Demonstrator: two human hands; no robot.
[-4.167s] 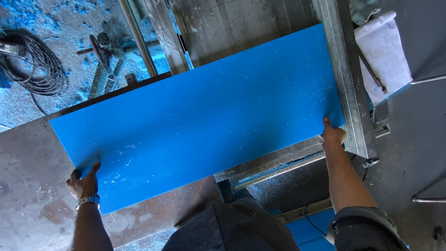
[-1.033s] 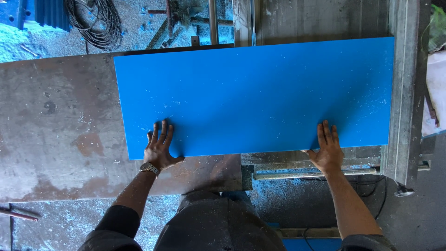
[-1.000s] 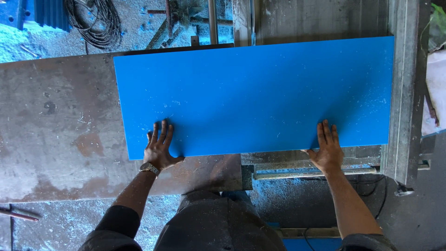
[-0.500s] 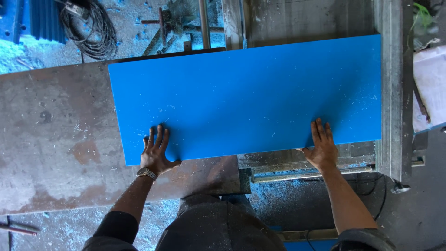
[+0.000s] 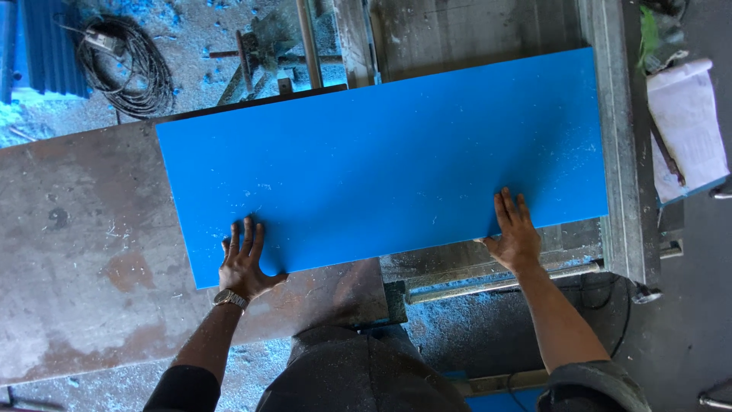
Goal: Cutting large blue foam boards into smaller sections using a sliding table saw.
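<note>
with both palms laid flat, fingers spread and gripping nothing, the left hand (image 5: 244,263) and right hand (image 5: 515,233) are pressed on the near long edge of the flat blue rectangular plastic sheet (image 5: 381,160). its long axis runs left-right, spanning the rusty steel table (image 5: 84,259) and grey metal frame (image 5: 614,152). compared with 0.5 s ago, little is changed apart from a small rightward shift in view.
</note>
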